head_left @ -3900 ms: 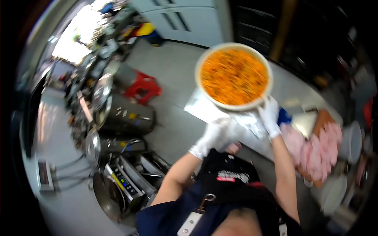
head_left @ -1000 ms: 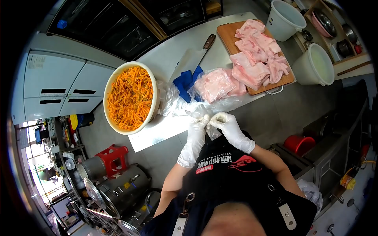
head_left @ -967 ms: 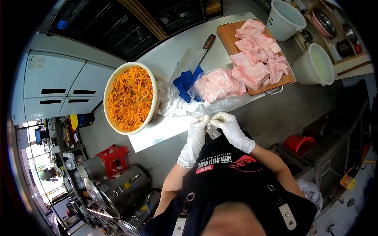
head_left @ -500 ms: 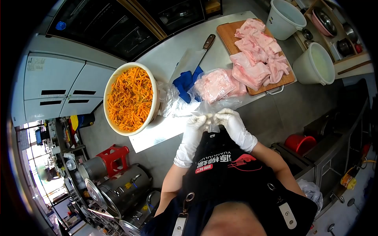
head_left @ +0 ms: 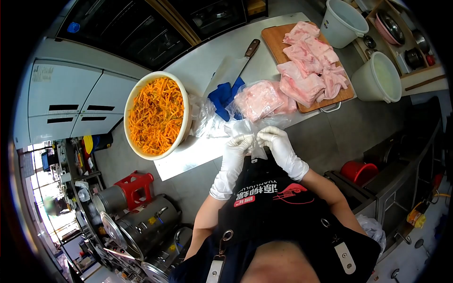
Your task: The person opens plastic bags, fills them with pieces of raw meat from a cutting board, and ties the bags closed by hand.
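Observation:
My left hand (head_left: pixel 236 150), in a white glove, pinches one side of a clear plastic bag (head_left: pixel 256 150) at the table's near edge. Opposite it, my right hand (head_left: pixel 278 146), also gloved, has its fingers closed on the bag's other side. Just beyond the hands lies pale pink meat in clear plastic (head_left: pixel 259 100). A blue cloth (head_left: pixel 220 99) is left of that meat, beside a cleaver (head_left: pixel 230 70) with a wooden handle. On the left stands a round cream tub (head_left: pixel 185 134) full of orange shreds.
Slabs of pink meat (head_left: pixel 306 61) cover much of a wooden board (head_left: pixel 276 40) on the metal table (head_left: pixel 188 162). Two pale buckets (head_left: pixel 337 33) stand beyond the board's right side. A red stool (head_left: pixel 137 189) and steel pots (head_left: pixel 151 226) are at lower left.
The tub of shreds, earlier near my hands, rests on the table at the left. Both hands have moved onto the plastic bag; in the last second they have shifted slightly apart, spreading it.

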### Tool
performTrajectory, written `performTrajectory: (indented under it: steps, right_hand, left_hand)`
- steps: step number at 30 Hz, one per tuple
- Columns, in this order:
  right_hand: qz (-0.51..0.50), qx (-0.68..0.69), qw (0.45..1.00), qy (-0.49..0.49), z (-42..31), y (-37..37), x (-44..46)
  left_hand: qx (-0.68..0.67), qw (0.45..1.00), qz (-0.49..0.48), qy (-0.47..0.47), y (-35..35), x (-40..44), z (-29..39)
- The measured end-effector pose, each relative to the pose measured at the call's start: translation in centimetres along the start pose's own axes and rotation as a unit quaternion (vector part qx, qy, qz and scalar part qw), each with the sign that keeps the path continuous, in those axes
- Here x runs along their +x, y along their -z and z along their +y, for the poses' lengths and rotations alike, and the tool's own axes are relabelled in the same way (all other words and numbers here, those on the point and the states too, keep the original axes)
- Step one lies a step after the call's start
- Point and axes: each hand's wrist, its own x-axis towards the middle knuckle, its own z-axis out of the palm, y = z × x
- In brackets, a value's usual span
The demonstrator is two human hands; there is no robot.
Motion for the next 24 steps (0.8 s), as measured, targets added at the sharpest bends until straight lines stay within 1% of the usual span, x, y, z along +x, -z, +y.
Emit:
performTrajectory:
  steps: [1,4,7,8,11,12,13,15,16,19,22,24]
  right_hand:
    - [-0.001,-0.015,1.000,0.002,-0.2,-0.2,-0.1]
    - [-0.020,-0.170,0.982,0.075,-0.6,-1.3,-0.8]
    - [-0.051,-0.173,0.982,0.057,0.0,-1.6,-1.0]
    - [-0.063,-0.135,0.987,0.060,0.1,-1.6,-0.9]
    - [-0.045,-0.108,0.990,0.085,0.8,-0.9,0.0]
    - [-0.027,-0.066,0.997,0.030,-0.7,-1.5,-0.7]
    - [-0.023,-0.036,0.999,0.026,-0.6,-1.4,-0.6]
    - [-0.016,0.024,0.999,0.017,-0.6,-0.9,-0.3]
    - [-0.027,0.032,0.999,0.003,-0.9,-0.7,-0.4]
    - [-0.036,-0.001,0.999,-0.016,-1.6,-1.1,-0.8]
    - [-0.033,-0.083,0.996,-0.006,-1.2,-1.3,-0.5]
    - [-0.032,-0.081,0.996,0.014,-0.3,-1.1,-0.2]
  left_hand:
    - [0.013,1.000,-0.004,-0.004,0.3,0.1,-0.2]
    - [0.025,1.000,0.004,-0.004,0.4,0.0,-0.1]
    - [0.009,1.000,0.027,0.010,-0.1,-0.1,-0.2]
    - [0.007,1.000,0.020,0.008,0.0,0.0,-0.3]
    - [0.001,1.000,-0.003,-0.002,0.8,0.3,-0.7]
    - [-0.001,1.000,-0.011,-0.009,0.9,0.3,-0.9]
    - [-0.003,1.000,-0.019,-0.016,1.0,0.2,-1.0]
    - [0.003,1.000,-0.003,-0.022,1.2,0.1,-0.8]
    - [0.005,1.000,0.005,-0.024,1.1,0.0,-0.6]
    - [-0.007,1.000,0.012,-0.024,0.2,-0.6,0.5]
    - [0.019,0.999,0.026,0.003,-0.5,-0.8,1.3]
    - [0.008,1.000,0.013,0.007,0.1,-0.7,0.9]
